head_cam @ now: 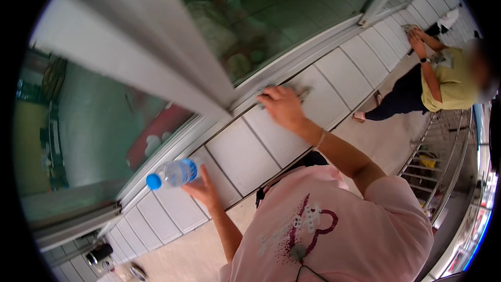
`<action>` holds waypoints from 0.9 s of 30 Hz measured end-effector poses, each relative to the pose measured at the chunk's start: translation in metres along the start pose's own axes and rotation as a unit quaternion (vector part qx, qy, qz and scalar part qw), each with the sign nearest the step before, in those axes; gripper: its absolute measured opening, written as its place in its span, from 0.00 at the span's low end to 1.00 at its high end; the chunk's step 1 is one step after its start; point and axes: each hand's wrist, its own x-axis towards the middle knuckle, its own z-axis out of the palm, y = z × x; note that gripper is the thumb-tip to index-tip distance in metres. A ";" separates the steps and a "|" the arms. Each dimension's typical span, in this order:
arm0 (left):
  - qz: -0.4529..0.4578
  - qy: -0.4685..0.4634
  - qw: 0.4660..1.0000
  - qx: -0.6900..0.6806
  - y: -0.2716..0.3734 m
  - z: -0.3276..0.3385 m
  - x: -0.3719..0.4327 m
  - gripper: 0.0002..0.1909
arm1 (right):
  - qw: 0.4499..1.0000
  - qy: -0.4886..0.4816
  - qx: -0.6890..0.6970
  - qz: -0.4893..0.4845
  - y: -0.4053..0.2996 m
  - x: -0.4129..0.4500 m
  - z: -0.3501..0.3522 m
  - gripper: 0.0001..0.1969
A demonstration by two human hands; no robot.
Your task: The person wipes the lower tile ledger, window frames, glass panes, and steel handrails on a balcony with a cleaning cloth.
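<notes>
My right hand (282,107) presses a grey cloth (301,91) onto the white-tiled ledge (240,154), beside the metal window frame. Only edges of the cloth show around the fingers, and it is slightly blurred. My left hand (203,188) is at the clear plastic bottle (178,173) with a blue cap, near the lower left of the frame. The thumb is raised beside the bottle's base; the other fingers are partly hidden behind it, so whether they grip it is unclear. The glass window (282,15) rises behind the ledge.
A person in a yellow shirt (450,82) stands at the far right, both hands on a cloth (409,28) at the same ledge. A metal rack (442,152) stands behind me on the right. A dark container (99,253) lies at the lower left.
</notes>
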 end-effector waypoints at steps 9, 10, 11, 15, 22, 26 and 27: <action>-0.019 -0.019 0.990 0.135 0.017 -0.008 -0.021 0.39 | 0.996 0.034 -0.019 0.079 0.156 -0.012 -0.046 0.14; -0.003 0.010 0.985 0.172 0.020 -0.006 -0.026 0.37 | 0.994 0.033 -0.031 0.098 0.182 -0.013 -0.055 0.14; -0.002 0.008 0.985 0.175 0.024 0.000 -0.029 0.37 | 0.991 0.032 -0.046 0.121 0.211 -0.016 -0.066 0.15; -0.010 0.062 0.979 0.195 0.047 0.011 -0.049 0.32 | 0.970 0.037 -0.150 0.186 0.325 -0.026 -0.097 0.14; -0.037 0.027 0.988 0.147 0.090 0.038 -0.079 0.22 | 0.932 0.038 -0.226 0.281 0.424 -0.028 -0.129 0.16; 0.014 0.000 0.951 0.308 0.102 0.049 -0.077 0.19 | 0.961 0.032 -0.136 0.237 0.371 -0.023 -0.120 0.14; 0.013 0.002 0.951 0.310 0.102 0.048 -0.077 0.19 | 0.978 0.043 -0.088 0.183 0.356 -0.026 -0.116 0.12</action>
